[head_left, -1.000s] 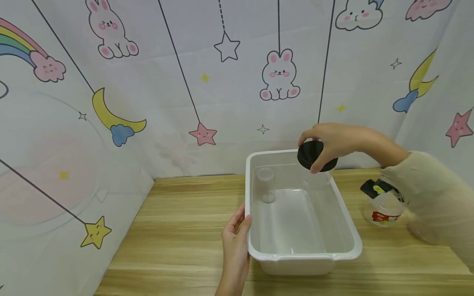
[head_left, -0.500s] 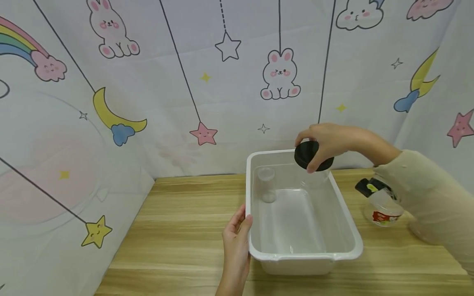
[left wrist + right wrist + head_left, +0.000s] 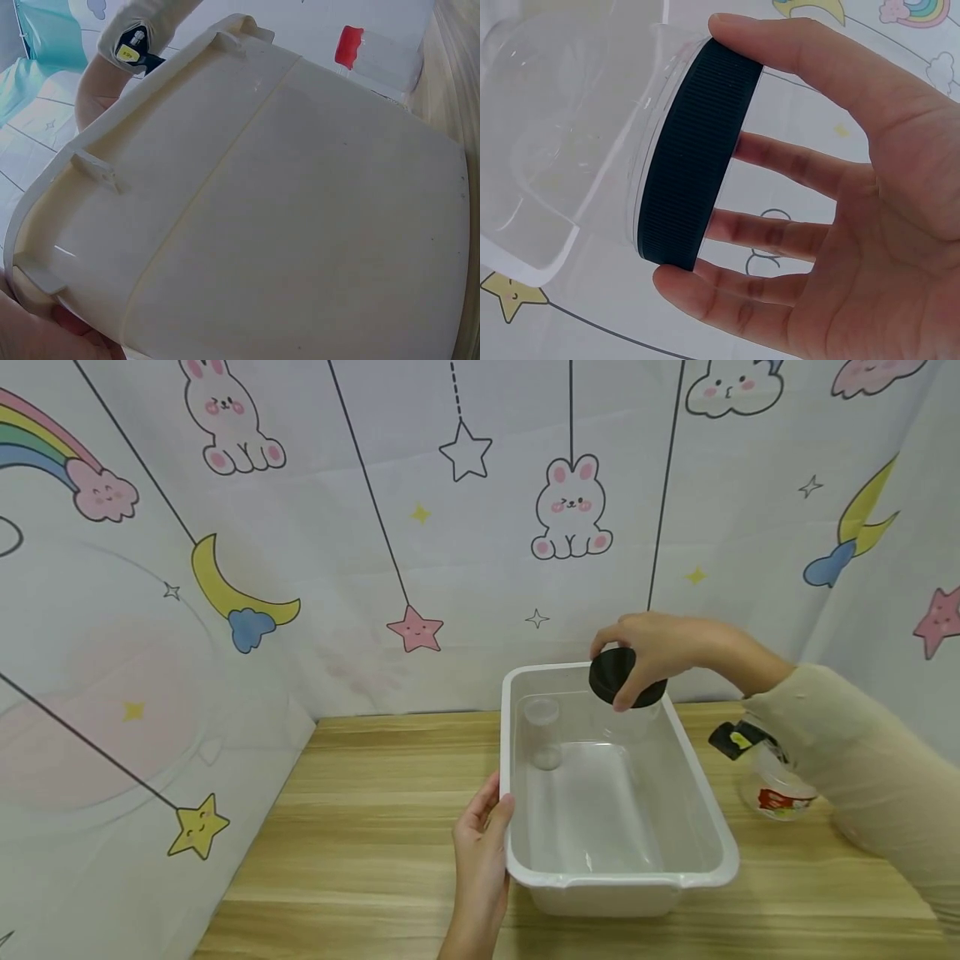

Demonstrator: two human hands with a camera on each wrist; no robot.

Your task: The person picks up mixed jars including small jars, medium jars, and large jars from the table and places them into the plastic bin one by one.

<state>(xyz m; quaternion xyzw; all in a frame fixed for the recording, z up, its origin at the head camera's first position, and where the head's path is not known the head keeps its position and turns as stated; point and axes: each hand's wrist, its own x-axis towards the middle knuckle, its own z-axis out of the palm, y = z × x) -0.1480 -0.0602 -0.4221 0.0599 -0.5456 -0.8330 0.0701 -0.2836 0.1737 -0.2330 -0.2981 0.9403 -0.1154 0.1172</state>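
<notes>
My right hand (image 3: 660,647) grips a clear plastic jar (image 3: 577,142) by its ribbed black lid (image 3: 697,157), thumb and fingertips spread around the lid's edge. In the head view that jar hangs over the far right part of a white plastic basin (image 3: 693,760), its body hardly visible below the lid. At the basin's left side, my left hand (image 3: 480,843) holds the rim, thumb on top and fingers underneath. Inside the basin, a small clear container (image 3: 543,735) stands upright near the far left corner.
To the right of the basin, a clear jar with a red label (image 3: 783,797) sits on the wooden table (image 3: 375,827). Another clear round thing is partly hidden behind the right sleeve (image 3: 855,777). A white printed curtain (image 3: 360,527) rises behind the table.
My right hand has shifted slightly left over the basin, carrying the black-lidded jar. The left hand keeps its hold on the rim.
</notes>
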